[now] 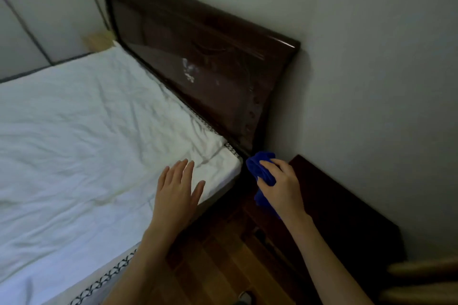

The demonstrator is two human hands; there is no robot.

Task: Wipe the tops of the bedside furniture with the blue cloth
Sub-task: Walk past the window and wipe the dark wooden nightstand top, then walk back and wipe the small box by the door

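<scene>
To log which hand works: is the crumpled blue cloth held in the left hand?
No, the right hand grips the crumpled blue cloth; the left hand is open and empty.

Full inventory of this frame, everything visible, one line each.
sheet: 1, white, wrinkled, covers the bed at left
headboard: 1, dark brown, glossy, against the wall
nightstand: 1, dark brown, right of the bed, by the wall
cloth: 1, blue, bunched, between the bed corner and the nightstand
wall: 1, pale grey, right and top
floor: 1, brown wood, bottom centre
wardrobe: 1, white panels with a purple pattern, top left
pale wooden item: 1, tan, bottom right, blurred, cannot identify
left hand: 1, fingers straight, over the bed's near corner
right hand: 1, holds the cloth
</scene>
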